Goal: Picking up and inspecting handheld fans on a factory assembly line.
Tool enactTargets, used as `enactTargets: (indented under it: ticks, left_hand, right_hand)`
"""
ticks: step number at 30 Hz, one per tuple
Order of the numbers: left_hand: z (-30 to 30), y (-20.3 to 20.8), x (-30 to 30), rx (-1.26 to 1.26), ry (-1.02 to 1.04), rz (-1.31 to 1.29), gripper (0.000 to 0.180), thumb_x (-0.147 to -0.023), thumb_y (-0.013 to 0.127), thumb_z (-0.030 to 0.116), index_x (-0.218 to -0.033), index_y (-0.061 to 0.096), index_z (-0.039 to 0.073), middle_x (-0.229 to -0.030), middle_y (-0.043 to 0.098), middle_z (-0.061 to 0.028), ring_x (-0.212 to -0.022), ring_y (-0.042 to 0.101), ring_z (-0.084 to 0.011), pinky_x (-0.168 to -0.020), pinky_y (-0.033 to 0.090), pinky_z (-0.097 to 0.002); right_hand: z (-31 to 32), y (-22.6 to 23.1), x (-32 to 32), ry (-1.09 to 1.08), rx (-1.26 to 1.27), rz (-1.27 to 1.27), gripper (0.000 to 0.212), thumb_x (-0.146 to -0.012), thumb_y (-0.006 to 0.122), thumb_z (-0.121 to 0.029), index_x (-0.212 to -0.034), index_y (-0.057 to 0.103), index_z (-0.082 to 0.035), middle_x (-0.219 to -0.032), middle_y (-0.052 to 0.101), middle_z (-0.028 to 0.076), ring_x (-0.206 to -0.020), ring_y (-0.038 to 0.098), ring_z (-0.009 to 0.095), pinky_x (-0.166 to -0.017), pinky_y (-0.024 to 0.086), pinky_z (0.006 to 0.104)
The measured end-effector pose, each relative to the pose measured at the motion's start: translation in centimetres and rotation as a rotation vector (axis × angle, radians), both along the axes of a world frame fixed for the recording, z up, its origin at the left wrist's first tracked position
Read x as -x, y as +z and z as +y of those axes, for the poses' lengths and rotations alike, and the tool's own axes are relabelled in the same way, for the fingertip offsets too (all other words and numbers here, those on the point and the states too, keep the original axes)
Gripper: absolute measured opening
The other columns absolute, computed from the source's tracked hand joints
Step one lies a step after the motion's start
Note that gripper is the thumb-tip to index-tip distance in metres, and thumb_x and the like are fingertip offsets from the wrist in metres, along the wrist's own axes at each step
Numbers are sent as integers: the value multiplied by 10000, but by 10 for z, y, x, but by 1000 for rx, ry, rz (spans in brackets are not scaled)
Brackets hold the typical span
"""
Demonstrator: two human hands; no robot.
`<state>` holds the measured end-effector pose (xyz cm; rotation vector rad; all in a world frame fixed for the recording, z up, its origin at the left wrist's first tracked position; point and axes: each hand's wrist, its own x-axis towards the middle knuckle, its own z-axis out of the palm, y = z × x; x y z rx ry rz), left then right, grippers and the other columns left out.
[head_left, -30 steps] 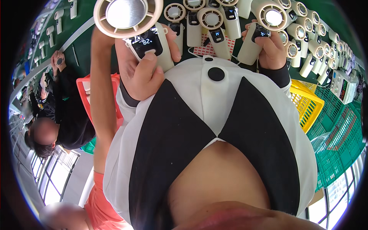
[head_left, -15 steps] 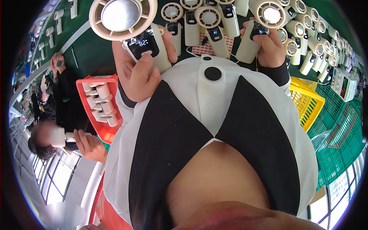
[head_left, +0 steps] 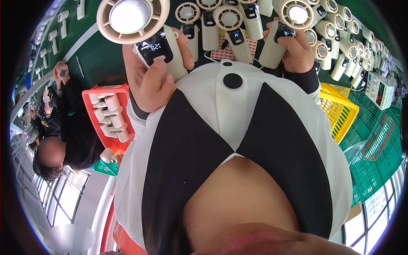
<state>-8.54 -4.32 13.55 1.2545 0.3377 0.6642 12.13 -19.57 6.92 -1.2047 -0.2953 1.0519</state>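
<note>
My left hand [head_left: 151, 83] is wrapped round the cream body of a handheld fan [head_left: 173, 57]. Its thumb lies at the lower edge of the lit black display, and the round slotted head with a silver centre points up. A second handheld fan [head_left: 272, 51] is gripped in my right hand [head_left: 297, 51], its small display also lit and the thumb over that panel's edge. Between the two hands several similar fans [head_left: 229, 19] stand or lean, one of them [head_left: 239, 44] with a lit display above a red-and-white patterned sheet [head_left: 221, 55].
Many more fans [head_left: 340, 55] crowd the green table's right side, near a white instrument box [head_left: 379, 90]. Yellow [head_left: 340, 108] and green [head_left: 374, 148] plastic baskets stand below. At left, a red crate [head_left: 91, 106] holds cream parts; a person in black [head_left: 76, 127] sits beyond it.
My hands keep hold of the two fans with barely any shift. The neighbouring hand at left, holding a cream fan, has moved down toward the crate, mostly out of sight behind my sleeve.
</note>
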Motion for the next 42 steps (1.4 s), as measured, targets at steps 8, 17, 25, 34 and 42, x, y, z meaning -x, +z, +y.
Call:
enactTargets:
  ticks: [8, 17, 25, 34, 42]
  left_hand:
    - [-5, 4, 0, 39, 34, 47, 566, -625, 282, -4, -1190, 254, -31, -978, 496, -221, -596, 514, -220, -567, 427, -268]
    - [-5, 5, -1, 1, 31, 88, 540, -651, 308, 32, -1180, 267, -67, -983, 476, -236, -628, 504, -208, -555, 425, -258]
    - [-3, 2, 0, 17, -14, 1, 591, -620, 264, -33, -1209, 239, -1, -954, 522, -207, -575, 526, -230, -600, 430, -279]
    - [-4, 5, -1, 38, -6, 48, 612, -615, 267, -32, -1225, 225, 1, -961, 520, -207, -577, 526, -230, -599, 432, -284]
    - [-3, 3, -5, 36, -45, 40, 603, -619, 268, -30, -1221, 231, 3, -970, 517, -206, -577, 524, -230, -597, 433, -288]
  right_hand:
    - [1, 5, 1, 10, -5, -15, 467, -639, 383, -4, -1100, 421, 60, -978, 526, 178, -864, 525, 264, -781, 393, 346]
    - [8, 10, 6, -38, -24, -30, 478, -637, 370, 8, -1110, 409, 64, -979, 526, 178, -882, 523, 267, -789, 391, 347]
    - [6, 11, 7, -48, -9, -26, 486, -637, 366, 11, -1120, 400, 60, -985, 525, 177, -897, 519, 269, -799, 388, 348]
    - [6, 11, 6, -33, -33, -31, 486, -642, 361, 16, -1126, 394, 53, -993, 525, 175, -890, 522, 267, -801, 389, 348]
    - [5, 14, 6, -29, -28, -41, 497, -642, 360, 21, -1138, 383, 48, -992, 525, 175, -883, 524, 269, -799, 389, 349]
